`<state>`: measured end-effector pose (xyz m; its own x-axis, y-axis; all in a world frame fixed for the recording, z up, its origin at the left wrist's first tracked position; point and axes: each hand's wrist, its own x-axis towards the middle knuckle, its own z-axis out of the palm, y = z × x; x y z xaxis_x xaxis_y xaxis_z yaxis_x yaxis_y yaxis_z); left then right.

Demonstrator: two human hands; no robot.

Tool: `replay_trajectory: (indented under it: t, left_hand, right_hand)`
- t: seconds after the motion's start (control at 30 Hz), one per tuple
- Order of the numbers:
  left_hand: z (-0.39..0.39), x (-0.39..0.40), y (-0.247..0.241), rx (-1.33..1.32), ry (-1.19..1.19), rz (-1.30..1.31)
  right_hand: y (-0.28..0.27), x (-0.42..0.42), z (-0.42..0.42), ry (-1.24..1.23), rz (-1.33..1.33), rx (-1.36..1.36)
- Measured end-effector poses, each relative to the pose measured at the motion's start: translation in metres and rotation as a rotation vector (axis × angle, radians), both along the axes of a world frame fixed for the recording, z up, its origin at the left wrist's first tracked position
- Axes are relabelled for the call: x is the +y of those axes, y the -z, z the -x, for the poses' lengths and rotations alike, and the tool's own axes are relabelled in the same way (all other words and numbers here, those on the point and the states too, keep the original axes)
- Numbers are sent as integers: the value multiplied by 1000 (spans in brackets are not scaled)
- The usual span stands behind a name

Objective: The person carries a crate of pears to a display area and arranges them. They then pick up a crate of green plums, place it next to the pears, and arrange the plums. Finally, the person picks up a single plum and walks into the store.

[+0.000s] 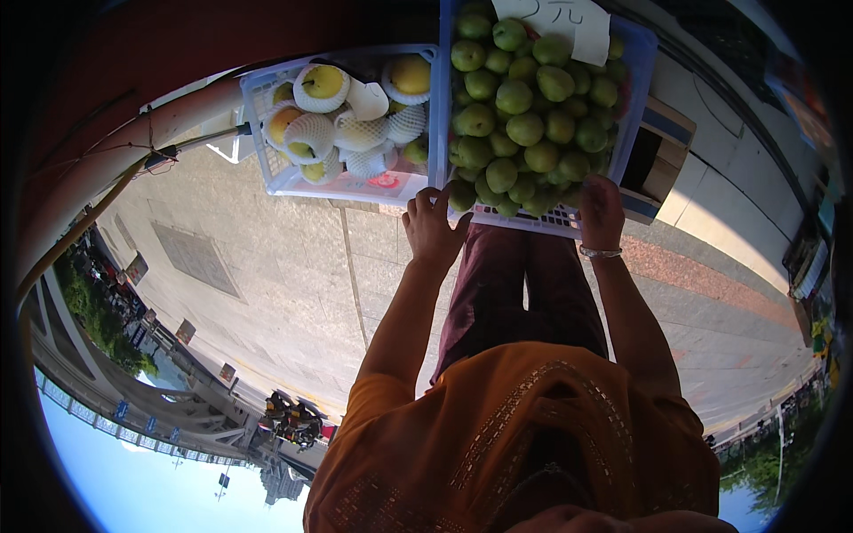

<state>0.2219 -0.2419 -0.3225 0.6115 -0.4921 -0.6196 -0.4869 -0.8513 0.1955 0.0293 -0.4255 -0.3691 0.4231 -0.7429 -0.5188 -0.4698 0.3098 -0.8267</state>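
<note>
A blue-white plastic crate (626, 126) piled with green plum-like fruit (513, 96) stands right in front of me. My left hand (432, 225) is at its front left corner, thumb and fingers apart, fingertips at the rim beside one green fruit (461, 194). At the front right corner is my right hand (602, 212), its fingers curled in against the crate's edge and the fruit. What lies inside those fingers is hidden. A bracelet (600, 252) circles the right wrist. On the heap's far side lies a piece of white card (566, 23) with handwriting.
Left of the crate, a second plastic crate (256, 143) holds yellow pears (322, 81) in white foam nets. A cardboard box (666, 133) stands to the right. A pole (100, 226) slants along the left. Paving (300, 266) surrounds me; parked motorbikes (293, 421) are farther off.
</note>
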Motion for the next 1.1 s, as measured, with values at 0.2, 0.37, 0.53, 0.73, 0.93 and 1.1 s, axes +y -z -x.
replay_trajectory:
  t: [0.2, 0.37, 0.53, 0.73, 0.93, 1.1]
  left_hand:
    - [6, -16, 12, -59, 5, -64]
    - [4, -23, 19, -92, 59, -123]
    - [-10, -17, 13, -65, 205, -35]
    - [-6, 14, 14, 23, 20, 330]
    - [1, -16, -2, 110, -303, 808]
    - [5, -61, 1, 56, -268, 840]
  right_hand:
    - [-6, 28, -4, 86, 36, -3]
    - [-9, 30, 1, 28, -74, 15]
    - [-19, 30, -1, 67, -116, 44]
    - [-14, 36, 11, 96, -194, 78]
    - [-7, 43, 13, -38, -212, 109]
    - [-7, 52, 6, -29, -220, 90]
